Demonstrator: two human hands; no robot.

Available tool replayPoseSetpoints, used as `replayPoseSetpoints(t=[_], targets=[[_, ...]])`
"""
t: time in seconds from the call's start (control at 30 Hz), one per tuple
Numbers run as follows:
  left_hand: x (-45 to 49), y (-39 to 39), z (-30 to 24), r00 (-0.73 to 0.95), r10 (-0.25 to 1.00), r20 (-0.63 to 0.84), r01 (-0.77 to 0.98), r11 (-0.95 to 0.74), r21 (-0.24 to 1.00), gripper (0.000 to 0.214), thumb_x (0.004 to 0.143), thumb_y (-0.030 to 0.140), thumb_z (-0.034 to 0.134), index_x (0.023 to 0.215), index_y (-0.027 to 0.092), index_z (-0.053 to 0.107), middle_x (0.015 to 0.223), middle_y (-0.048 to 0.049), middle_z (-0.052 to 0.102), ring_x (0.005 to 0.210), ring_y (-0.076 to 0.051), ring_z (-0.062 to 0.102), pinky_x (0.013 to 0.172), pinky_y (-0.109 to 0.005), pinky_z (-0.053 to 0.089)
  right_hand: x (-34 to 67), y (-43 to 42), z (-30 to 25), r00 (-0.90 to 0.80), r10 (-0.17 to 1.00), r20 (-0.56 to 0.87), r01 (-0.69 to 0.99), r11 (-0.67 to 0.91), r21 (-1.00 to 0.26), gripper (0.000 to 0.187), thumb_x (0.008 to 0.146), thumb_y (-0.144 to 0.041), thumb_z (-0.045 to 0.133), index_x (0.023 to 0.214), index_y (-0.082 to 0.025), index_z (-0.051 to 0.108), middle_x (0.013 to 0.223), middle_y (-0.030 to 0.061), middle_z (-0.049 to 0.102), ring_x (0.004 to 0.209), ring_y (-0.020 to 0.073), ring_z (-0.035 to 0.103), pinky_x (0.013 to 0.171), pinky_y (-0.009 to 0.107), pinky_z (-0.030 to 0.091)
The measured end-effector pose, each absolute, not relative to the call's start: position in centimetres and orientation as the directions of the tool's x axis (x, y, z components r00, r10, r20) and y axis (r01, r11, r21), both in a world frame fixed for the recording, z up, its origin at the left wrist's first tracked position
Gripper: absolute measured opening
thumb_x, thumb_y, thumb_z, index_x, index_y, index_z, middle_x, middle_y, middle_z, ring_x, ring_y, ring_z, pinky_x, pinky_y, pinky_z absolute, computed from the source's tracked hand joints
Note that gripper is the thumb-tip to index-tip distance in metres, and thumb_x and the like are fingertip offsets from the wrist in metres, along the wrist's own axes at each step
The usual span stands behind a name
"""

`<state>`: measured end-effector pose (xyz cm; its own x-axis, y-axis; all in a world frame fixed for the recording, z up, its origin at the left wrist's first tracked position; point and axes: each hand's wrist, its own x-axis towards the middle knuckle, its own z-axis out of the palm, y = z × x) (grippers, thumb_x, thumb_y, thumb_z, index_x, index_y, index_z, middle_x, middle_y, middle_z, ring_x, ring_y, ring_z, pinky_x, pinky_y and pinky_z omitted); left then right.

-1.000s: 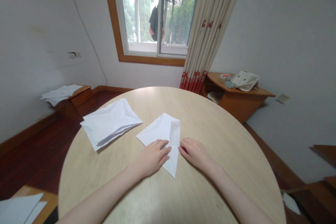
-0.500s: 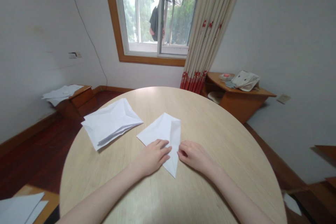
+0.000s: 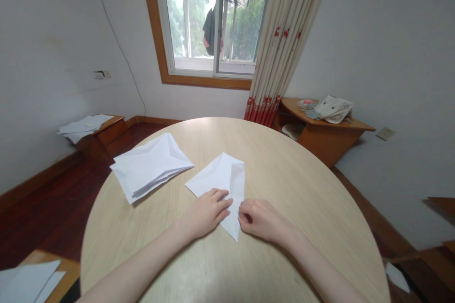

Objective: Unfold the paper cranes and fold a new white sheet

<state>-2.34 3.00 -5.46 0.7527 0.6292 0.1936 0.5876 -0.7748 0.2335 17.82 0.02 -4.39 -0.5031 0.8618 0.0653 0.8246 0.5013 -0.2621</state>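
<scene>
A folded white sheet of paper (image 3: pixel 222 177) lies in the middle of the round light-wood table (image 3: pixel 284 189), its point toward me. My left hand (image 3: pixel 206 213) rests flat on the sheet's near left part, fingers stretched out and pressing it down. My right hand (image 3: pixel 261 220) sits at the sheet's right edge near the point, its fingers curled in against the paper's edge. Whether they pinch the edge is hard to tell.
A stack of folded white sheets (image 3: pixel 149 165) lies on the table's left side. Beyond the table stand a low wooden cabinet with papers (image 3: pixel 94 128) at left and a corner shelf with a cloth bag (image 3: pixel 332 109) at right. More paper (image 3: pixel 28 284) lies at bottom left.
My right hand has slid down along the sheet's right edge toward me, and its fingers have curled in. My left hand has stayed in place.
</scene>
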Motion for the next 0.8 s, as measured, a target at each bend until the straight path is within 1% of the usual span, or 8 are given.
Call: replayPoseSetpoints(t=[0.2,0.4,0.53,0.67,0.8], targets=[[-2.6,3.6,-5.8,0.760,0.613,0.219,0.561,-0.787,0.257,0.028,0.095,0.025,0.047,0.120,0.022,0.060,0.126,-0.0080,0.057,0.113,-0.024,0.052,0.095,-0.040,0.046,17.5,-0.3,-4.1,-0.508,0.861,-0.016,0.822,0.479,-0.309,0.015,0.070,-0.010,0.050,0.059,-0.018,0.055,0.062,-0.0009,0.058,0.057,0.0105,0.046,0.055,0.022,0.027],[-2.8,4.0,-5.8,0.766,0.607,0.210,0.552,-0.789,0.270,0.028,0.095,0.025,0.047,0.120,0.024,0.060,0.126,-0.0069,0.057,0.113,-0.024,0.052,0.094,-0.040,0.046,17.3,-0.6,-3.8,-0.513,0.856,-0.059,0.805,0.457,-0.378,0.013,0.067,-0.012,0.051,0.056,-0.018,0.050,0.058,-0.0027,0.052,0.054,0.0093,0.041,0.052,0.022,0.024],[-2.9,3.9,-5.6,0.770,0.602,0.211,0.545,-0.793,0.272,0.028,0.094,0.025,0.049,0.120,0.024,0.060,0.126,-0.0068,0.057,0.112,-0.024,0.052,0.094,-0.040,0.045,17.0,-0.9,-3.6,-0.512,0.854,-0.089,0.806,0.443,-0.393,0.014,0.065,-0.012,0.052,0.053,-0.018,0.046,0.056,-0.0042,0.048,0.053,0.0088,0.038,0.051,0.022,0.023],[-2.9,3.9,-5.6,0.770,0.603,0.211,0.547,-0.793,0.268,0.027,0.094,0.025,0.049,0.119,0.025,0.060,0.126,-0.0062,0.057,0.111,-0.024,0.052,0.093,-0.040,0.045,16.8,-1.1,-3.3,-0.513,0.850,-0.119,0.805,0.428,-0.411,0.017,0.062,-0.012,0.054,0.051,-0.018,0.042,0.054,-0.0054,0.045,0.052,0.0085,0.037,0.050,0.022,0.023],[-2.9,3.9,-5.6,0.768,0.606,0.207,0.551,-0.790,0.269,0.027,0.094,0.026,0.049,0.119,0.025,0.060,0.126,-0.0063,0.057,0.110,-0.024,0.052,0.092,-0.040,0.045,16.6,-1.3,-3.1,-0.517,0.843,-0.147,0.800,0.414,-0.434,0.019,0.062,-0.012,0.055,0.050,-0.019,0.041,0.051,-0.0066,0.043,0.050,0.0082,0.036,0.049,0.022,0.023]])
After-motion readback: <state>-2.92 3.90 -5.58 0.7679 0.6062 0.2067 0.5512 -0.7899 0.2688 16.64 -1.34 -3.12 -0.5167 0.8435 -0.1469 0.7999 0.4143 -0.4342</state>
